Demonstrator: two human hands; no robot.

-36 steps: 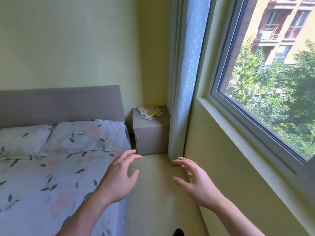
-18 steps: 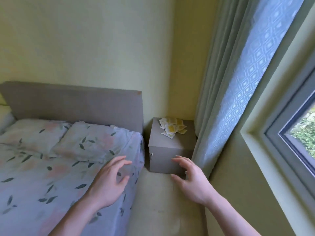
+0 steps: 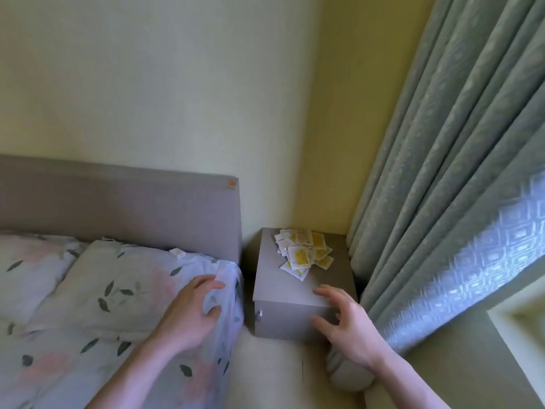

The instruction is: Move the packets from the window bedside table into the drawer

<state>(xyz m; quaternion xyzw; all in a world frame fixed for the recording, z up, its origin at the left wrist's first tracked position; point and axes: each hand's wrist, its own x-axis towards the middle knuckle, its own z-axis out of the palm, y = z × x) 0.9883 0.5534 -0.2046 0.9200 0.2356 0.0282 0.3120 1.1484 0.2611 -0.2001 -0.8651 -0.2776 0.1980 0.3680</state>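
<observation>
Several packets (image 3: pixel 302 252) lie beyond both hands, untouched, nearer the right.

Soft daylight enters from the right through the curtain (image 3: pixel 442 178), whose lower lace panel glows bluish-white. The wall (image 3: pixel 147 84) is evenly lit and shadows are faint. The whole picture is slightly blurred, with wide-angle bending toward the edges.
</observation>
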